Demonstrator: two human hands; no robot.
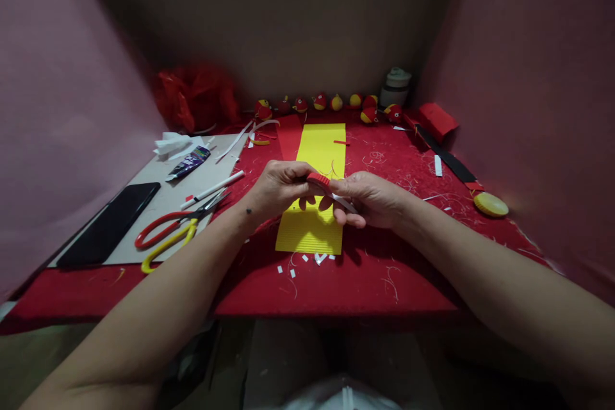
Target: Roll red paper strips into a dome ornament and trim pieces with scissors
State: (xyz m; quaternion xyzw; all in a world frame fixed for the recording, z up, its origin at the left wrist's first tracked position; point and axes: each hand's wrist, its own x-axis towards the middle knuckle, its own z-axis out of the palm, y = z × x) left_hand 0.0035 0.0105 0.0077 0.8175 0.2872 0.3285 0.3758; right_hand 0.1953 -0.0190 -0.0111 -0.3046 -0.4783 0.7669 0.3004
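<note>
My left hand [278, 189] and my right hand [372, 198] meet above a yellow corrugated paper sheet [312, 230] on the red table cover [365, 275]. Between the fingertips of both hands sits a small red coiled paper roll [319, 180]. A thin white strip [343, 202] runs from the roll under my right fingers. Both hands pinch this roll; how much of it is hidden by the fingers is unclear.
Red and yellow scissors [173, 234], a white pen [214, 189], a glue tube [189, 162] and a black phone [110, 223] lie on a grey board at left. Small red-yellow paper balls [319, 102] line the back. A yellow lid [490, 205] and black strip [444, 154] lie right.
</note>
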